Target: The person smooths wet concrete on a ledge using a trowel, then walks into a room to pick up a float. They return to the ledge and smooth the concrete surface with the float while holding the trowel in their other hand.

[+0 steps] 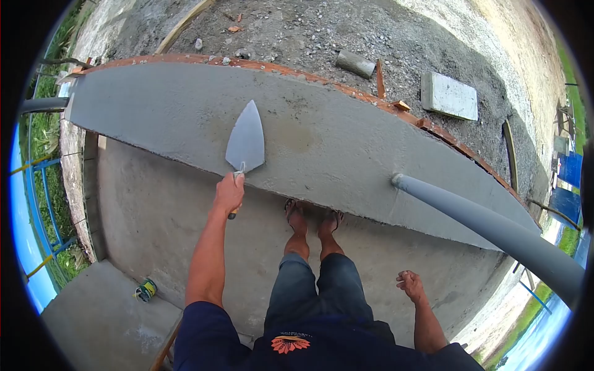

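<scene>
My left hand [229, 193] is closed around the handle of a pointed trowel [247, 139]. The trowel's broad blade lies over the smooth grey mortar surface [346, 142], its tip aimed away from me towards the far edge. Dark damp patches mark the mortar beside the blade. Out to the right, my right hand [411, 285] hangs above the concrete floor, its fingers loosely bent and apart with nothing in them. A thick grey pipe [482, 216] rises from the right part of the mortar surface. My feet stand at the near edge of the slab.
Reddish boards [297, 71] border the slab's far side. Beyond them, gravelly ground holds a concrete block [449, 96], a short cylindrical piece [355, 63] and wood scraps. A small green and yellow can [146, 290] stands on the lower left floor. Another pipe [44, 105] meets the slab's left end.
</scene>
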A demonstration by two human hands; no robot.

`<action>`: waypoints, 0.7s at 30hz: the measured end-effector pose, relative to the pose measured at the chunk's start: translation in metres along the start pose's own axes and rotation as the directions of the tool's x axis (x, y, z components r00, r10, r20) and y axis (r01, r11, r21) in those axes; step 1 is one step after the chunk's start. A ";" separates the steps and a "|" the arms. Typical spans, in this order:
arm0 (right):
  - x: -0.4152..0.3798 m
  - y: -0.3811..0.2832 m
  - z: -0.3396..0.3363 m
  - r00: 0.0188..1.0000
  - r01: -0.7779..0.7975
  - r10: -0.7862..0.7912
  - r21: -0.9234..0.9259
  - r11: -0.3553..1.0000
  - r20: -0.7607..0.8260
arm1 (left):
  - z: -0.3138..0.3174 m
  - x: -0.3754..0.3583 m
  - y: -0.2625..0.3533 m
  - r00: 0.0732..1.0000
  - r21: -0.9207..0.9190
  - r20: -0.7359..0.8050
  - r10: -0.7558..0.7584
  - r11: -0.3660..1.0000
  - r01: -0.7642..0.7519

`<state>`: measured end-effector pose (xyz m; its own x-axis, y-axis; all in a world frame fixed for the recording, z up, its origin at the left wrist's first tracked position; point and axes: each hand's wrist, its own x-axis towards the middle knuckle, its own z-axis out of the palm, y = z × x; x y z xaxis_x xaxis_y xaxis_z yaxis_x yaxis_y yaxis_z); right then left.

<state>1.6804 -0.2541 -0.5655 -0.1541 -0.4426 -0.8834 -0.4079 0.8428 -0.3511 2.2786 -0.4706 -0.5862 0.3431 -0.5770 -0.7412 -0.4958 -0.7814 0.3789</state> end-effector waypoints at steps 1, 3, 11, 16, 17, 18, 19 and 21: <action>0.000 0.005 -0.001 1.000 -0.006 0.006 -0.009 1.000 -0.003 | -0.015 0.030 -0.021 0.994 -0.105 -0.105 -0.038 0.994 0.027; 0.004 0.020 0.002 1.000 -0.005 0.005 -0.028 1.000 0.020 | -0.034 0.075 -0.035 0.988 -0.354 -0.099 -0.116 0.932 0.074; 0.011 0.009 0.019 0.998 0.043 -0.041 -0.032 0.999 0.052 | 0.123 0.012 0.070 0.930 0.284 0.252 0.268 0.898 -0.335; 0.002 -0.002 0.001 0.998 0.059 -0.057 0.084 0.995 -0.026 | 0.043 0.055 0.036 0.930 0.192 0.067 0.361 0.910 -0.367; 0.005 0.002 -0.001 0.999 0.045 -0.043 0.065 0.997 -0.030 | 0.007 0.051 0.067 0.986 -0.004 0.073 0.149 0.989 -0.149; 0.004 0.007 -0.003 0.999 0.027 -0.025 0.045 0.999 -0.032 | -0.009 0.075 0.067 0.997 -0.227 0.005 0.083 0.971 -0.079; 0.005 0.012 -0.005 0.999 0.011 -0.010 0.024 1.000 -0.034 | -0.017 0.105 0.068 0.998 -0.255 0.003 0.055 0.966 -0.053; 0.007 0.026 -0.001 0.999 0.021 -0.019 0.054 0.998 -0.037 | -0.001 0.130 0.082 0.997 -0.246 0.024 0.070 0.967 -0.062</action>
<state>1.6678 -0.2352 -0.5807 -0.1797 -0.4698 -0.8643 -0.3621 0.8485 -0.3859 2.2828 -0.6098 -0.6508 0.2881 -0.6241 -0.7262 -0.3045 -0.7788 0.5485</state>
